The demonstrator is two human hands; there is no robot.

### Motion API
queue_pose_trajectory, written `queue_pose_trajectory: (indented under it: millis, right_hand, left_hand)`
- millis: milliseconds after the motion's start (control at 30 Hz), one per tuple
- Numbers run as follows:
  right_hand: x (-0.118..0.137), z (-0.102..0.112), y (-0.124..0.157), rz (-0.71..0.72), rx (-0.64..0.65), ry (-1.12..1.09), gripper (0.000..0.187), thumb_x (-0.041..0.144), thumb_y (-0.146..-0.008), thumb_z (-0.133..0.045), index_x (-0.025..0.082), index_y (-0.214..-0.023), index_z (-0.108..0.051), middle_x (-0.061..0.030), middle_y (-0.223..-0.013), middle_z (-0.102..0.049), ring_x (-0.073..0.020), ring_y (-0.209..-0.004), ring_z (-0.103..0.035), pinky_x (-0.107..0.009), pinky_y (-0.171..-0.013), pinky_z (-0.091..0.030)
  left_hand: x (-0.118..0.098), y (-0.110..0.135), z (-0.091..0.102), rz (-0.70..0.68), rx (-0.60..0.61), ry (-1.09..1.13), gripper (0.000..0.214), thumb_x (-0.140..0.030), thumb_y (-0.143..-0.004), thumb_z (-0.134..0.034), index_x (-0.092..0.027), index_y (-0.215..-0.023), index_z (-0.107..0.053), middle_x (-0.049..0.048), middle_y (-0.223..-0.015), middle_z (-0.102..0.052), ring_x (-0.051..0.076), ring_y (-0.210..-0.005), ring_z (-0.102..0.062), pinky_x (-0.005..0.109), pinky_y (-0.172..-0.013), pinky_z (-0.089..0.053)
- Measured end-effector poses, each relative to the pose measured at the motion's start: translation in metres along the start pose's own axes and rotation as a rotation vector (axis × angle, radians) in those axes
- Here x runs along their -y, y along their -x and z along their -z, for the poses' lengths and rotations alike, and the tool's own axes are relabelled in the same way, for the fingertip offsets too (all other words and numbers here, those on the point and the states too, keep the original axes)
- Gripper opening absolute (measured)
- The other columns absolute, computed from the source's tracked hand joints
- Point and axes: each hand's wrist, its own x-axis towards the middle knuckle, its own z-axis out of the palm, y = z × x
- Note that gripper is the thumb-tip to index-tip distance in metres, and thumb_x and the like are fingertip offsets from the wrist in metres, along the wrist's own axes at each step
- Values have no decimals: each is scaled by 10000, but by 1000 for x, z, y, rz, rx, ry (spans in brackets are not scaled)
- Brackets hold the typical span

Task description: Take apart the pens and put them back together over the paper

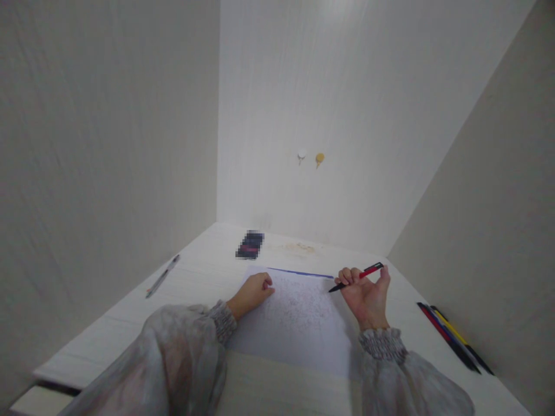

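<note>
A sheet of paper (299, 315) with faint marks and a blue top edge lies on the white desk (130, 323) in front of me. My left hand (254, 292) rests on the paper's left edge with its fingers curled in, holding nothing I can see. My right hand (366, 297) is raised over the paper's right edge, palm turned up, fingers closed on a red and black pen (358, 276) that points left over the sheet. Both arms wear loose grey sleeves with gathered cuffs.
Several pens (453, 338) in red, black, blue and yellow lie at the desk's right side near the wall. A clear pen (162, 276) lies at the left. A dark blurred object (250, 244) sits at the back. Two hooks (310, 157) hang on the far wall.
</note>
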Motion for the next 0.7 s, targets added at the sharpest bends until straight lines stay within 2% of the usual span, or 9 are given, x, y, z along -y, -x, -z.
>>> queue_pose_trajectory:
  millis: [167, 367, 533, 633, 700]
  right_hand:
    - [-1, 0, 0, 39, -27, 80, 556, 702, -660, -215, 210, -418, -311, 24, -491, -312, -127, -495, -360, -303, -536, -348]
    - [-3, 9, -2, 22, -3, 92, 571, 712, -653, -173, 214, -416, -324, 17, -492, -323, -131, -500, -367, -310, -538, -360]
    - [-4, 16, -5, 23, -27, 170, 528, 651, -692, -207, 220, -407, -314, 20, -463, -306, -134, -486, -364, -303, -520, -353]
    - [-6, 16, -7, 34, -38, 133, 546, 683, -672, -218, 215, -430, -362, 14, -479, -352, -133, -490, -386, -300, -514, -350]
    - [-10, 16, -9, 36, -47, 134, 521, 671, -669, -296, 208, -456, -407, 19, -480, -381, -121, -469, -385, -286, -496, -338]
  left_hand:
    - [-1, 1, 1, 0, 2, 19, 187, -286, -683, -487, -144, -785, -551, 14, -651, -546, 140, -632, -504, 235, -596, -369]
    - [-1, 0, 0, 6, 13, 19, 186, -283, -680, -492, -144, -789, -549, 9, -647, -537, 138, -628, -498, 235, -593, -367]
    - [-1, -1, 0, 17, 15, 14, 179, -278, -677, -494, -149, -787, -552, 10, -656, -541, 138, -639, -499, 238, -606, -368]
    - [0, -1, -1, 17, 11, 11, 182, -281, -676, -495, -148, -786, -553, 10, -658, -544, 139, -639, -502, 239, -608, -370]
    - [0, -2, -1, 14, 6, 9, 185, -283, -676, -493, -147, -787, -553, 11, -658, -547, 139, -639, -504, 240, -609, -370]
